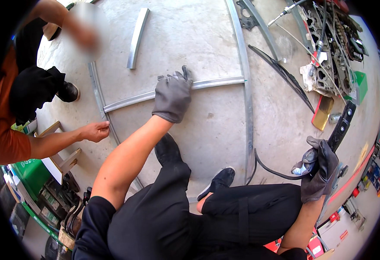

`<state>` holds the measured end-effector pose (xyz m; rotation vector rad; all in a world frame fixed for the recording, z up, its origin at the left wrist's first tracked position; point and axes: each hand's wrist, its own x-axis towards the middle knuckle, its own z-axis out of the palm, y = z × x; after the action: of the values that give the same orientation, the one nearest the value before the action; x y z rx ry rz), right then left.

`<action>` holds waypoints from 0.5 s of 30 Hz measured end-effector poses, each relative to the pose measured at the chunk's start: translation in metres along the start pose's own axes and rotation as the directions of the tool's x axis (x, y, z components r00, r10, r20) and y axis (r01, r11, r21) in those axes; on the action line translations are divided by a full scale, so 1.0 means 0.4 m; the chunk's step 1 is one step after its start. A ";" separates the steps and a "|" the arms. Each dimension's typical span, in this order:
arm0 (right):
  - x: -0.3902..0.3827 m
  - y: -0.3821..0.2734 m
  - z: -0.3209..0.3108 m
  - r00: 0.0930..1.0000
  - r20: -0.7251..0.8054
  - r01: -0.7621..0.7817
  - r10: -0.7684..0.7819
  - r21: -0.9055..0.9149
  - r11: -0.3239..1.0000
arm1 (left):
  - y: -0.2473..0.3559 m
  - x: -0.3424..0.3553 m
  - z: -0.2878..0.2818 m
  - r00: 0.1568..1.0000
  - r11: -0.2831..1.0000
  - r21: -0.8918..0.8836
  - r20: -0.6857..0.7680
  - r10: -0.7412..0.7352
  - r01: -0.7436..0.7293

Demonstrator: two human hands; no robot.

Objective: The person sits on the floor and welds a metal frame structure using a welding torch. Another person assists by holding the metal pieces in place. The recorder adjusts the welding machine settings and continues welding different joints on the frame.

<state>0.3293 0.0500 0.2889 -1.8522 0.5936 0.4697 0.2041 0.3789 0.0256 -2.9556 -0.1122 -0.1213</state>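
My left hand (172, 99), in a grey work glove, is closed over the middle of a silver metal crossbar (218, 83), one finger pointing forward. The crossbar lies between a long right metal rail (244, 104) and a left rail (96, 89) on the floor. At the right, my gloved right hand (321, 167) grips a black bar (342, 125) with bright round studs. A black cable (276, 174) leads from that hand toward the right rail. A co-worker's bare hand (96, 131) is beside the left rail, close to the crossbar's left end.
Beyond the crossbar lies a loose metal channel piece (138, 39). Wiper blades (285, 78), a yellow-and-red box (323, 112) and greasy engine parts (328, 52) are on the right. The co-worker (12, 138) crouches at left near a wooden stool (64, 158). My shoes (219, 181) stand inside the frame.
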 end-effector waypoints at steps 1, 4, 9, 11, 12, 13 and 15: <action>-0.001 0.000 0.000 1.000 0.000 0.003 -0.003 0.000 1.000 | 0.001 0.003 -0.005 1.000 1.000 0.016 0.010 0.014 -0.014; -0.004 -0.003 -0.001 1.000 0.007 0.006 -0.006 0.000 1.000 | 0.003 0.003 0.001 1.000 0.999 0.026 0.014 0.021 -0.022; -0.012 -0.012 0.002 0.999 0.035 -0.024 0.024 -0.008 1.000 | -0.002 0.009 0.004 0.997 0.998 0.033 0.057 0.042 -0.044; -0.009 -0.006 -0.001 0.999 0.033 -0.003 0.004 -0.024 1.000 | -0.009 0.010 0.017 0.997 0.999 -0.004 0.074 0.033 -0.032; -0.008 -0.003 -0.003 1.000 0.030 0.007 -0.006 -0.032 0.999 | -0.009 0.013 0.014 0.997 0.999 -0.007 0.060 0.038 -0.037; -0.009 -0.003 0.000 1.000 0.021 0.006 -0.006 -0.028 1.000 | -0.008 0.016 0.011 0.998 0.999 -0.010 0.047 0.042 -0.042; -0.013 -0.006 0.009 1.000 0.004 0.008 -0.008 -0.018 1.000 | -0.010 0.018 0.004 0.998 0.999 0.004 0.046 0.051 -0.051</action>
<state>0.3266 0.0551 0.2925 -1.8694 0.5809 0.4750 0.2112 0.3837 0.0252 -2.9541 -0.0433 -0.0468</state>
